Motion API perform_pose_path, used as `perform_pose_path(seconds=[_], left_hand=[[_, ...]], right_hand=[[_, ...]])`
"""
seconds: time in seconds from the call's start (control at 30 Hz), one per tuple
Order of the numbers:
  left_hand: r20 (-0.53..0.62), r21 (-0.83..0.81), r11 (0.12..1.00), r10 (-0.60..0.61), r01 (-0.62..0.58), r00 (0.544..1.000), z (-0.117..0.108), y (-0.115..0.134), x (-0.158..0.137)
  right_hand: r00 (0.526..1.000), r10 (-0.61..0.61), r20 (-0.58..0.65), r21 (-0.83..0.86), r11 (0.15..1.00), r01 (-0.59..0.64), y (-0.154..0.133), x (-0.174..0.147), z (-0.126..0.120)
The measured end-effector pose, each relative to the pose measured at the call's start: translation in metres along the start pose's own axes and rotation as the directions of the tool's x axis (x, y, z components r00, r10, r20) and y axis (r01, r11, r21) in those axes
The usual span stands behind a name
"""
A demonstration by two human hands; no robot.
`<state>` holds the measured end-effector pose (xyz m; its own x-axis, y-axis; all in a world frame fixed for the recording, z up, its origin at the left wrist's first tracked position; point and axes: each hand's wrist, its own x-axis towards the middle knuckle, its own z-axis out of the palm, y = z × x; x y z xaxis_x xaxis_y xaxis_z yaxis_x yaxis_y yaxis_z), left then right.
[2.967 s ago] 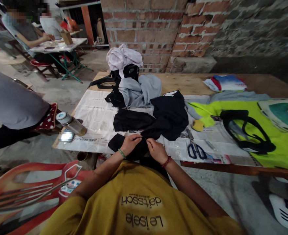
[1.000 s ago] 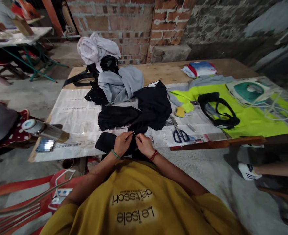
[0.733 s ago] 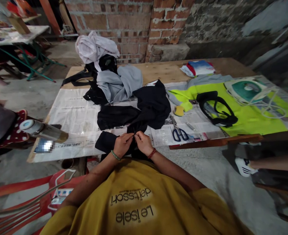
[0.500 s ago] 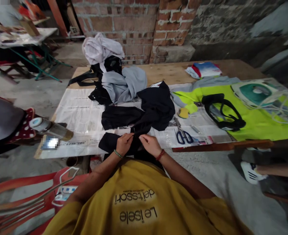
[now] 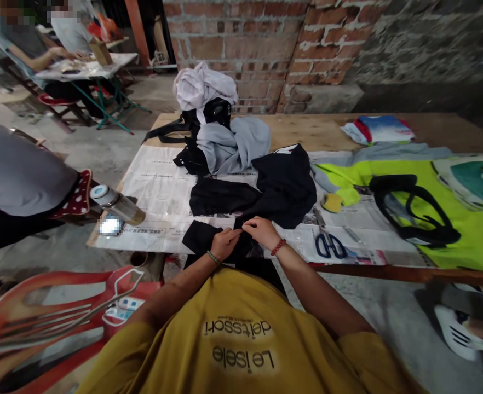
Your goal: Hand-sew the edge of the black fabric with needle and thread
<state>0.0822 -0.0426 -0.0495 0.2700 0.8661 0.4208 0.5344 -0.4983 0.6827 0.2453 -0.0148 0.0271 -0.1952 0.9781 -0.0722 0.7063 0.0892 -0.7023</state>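
A black garment [image 5: 285,189] lies spread over the newspaper, its sleeves or legs reaching toward my body at the table's front edge. My left hand [image 5: 225,244] is closed on the near part of this dark cloth, thumb and forefinger pinched together. Just right of it, my right hand [image 5: 262,231] is bent in a pinch, its fingertips meeting those of the left over the fabric. Whatever lies between the right fingertips is too small to make out. Blue-handled scissors [image 5: 330,244] rest to the right of my hands, near a yellow sponge-like piece [image 5: 332,203].
A bottle [image 5: 120,205] and a lit phone [image 5: 110,225] are at the table's left corner. Grey cloth [image 5: 235,143] is heaped behind. To the right are a lime-yellow garment [image 5: 477,235], a black strap-like loop [image 5: 414,210] and an iron [image 5: 479,178]. A red chair [image 5: 52,279] stands lower left.
My hands have come together, the right moving in to meet the left at the fingertips. The view has turned left, so the table's contents sit farther right.
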Motion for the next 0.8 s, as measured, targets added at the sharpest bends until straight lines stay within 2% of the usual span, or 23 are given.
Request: perform_pose_path(seconds=[0.2,0.37,0.47,0.53,0.63,0.7,0.8], left_hand=[[0.012,-0.040,0.997,-0.058,0.059,0.998,0.005,-0.007,0.001],[0.014,-0.081,0.995,-0.061,0.062,0.998,0.005,-0.008,0.003],[0.014,-0.107,0.992,-0.067,0.068,0.998,0.002,-0.008,0.003],[0.000,-0.121,0.990,-0.072,0.071,0.997,0.001,-0.007,0.004],[-0.006,-0.126,0.989,-0.072,0.070,0.997,0.000,-0.007,0.005],[0.008,-0.126,0.989,-0.076,0.076,0.997,0.000,-0.006,0.005],[0.037,-0.133,0.987,-0.084,0.088,0.996,-0.001,-0.006,0.005]], right_hand=[[0.997,-0.076,-0.017,0.016,0.997,0.076,0.005,-0.002,0.009],[0.996,-0.087,-0.012,0.013,0.996,0.087,0.004,-0.002,0.012],[0.993,-0.081,-0.082,0.050,0.995,0.085,0.005,0.000,0.013],[0.992,-0.007,-0.126,0.145,0.989,0.025,0.005,0.002,0.015],[0.987,0.150,-0.052,0.396,0.910,-0.118,0.007,0.005,0.018],[0.984,0.177,0.020,0.530,0.833,-0.161,0.008,0.006,0.020],[0.985,0.165,0.057,0.609,0.776,-0.165,0.007,0.007,0.020]])
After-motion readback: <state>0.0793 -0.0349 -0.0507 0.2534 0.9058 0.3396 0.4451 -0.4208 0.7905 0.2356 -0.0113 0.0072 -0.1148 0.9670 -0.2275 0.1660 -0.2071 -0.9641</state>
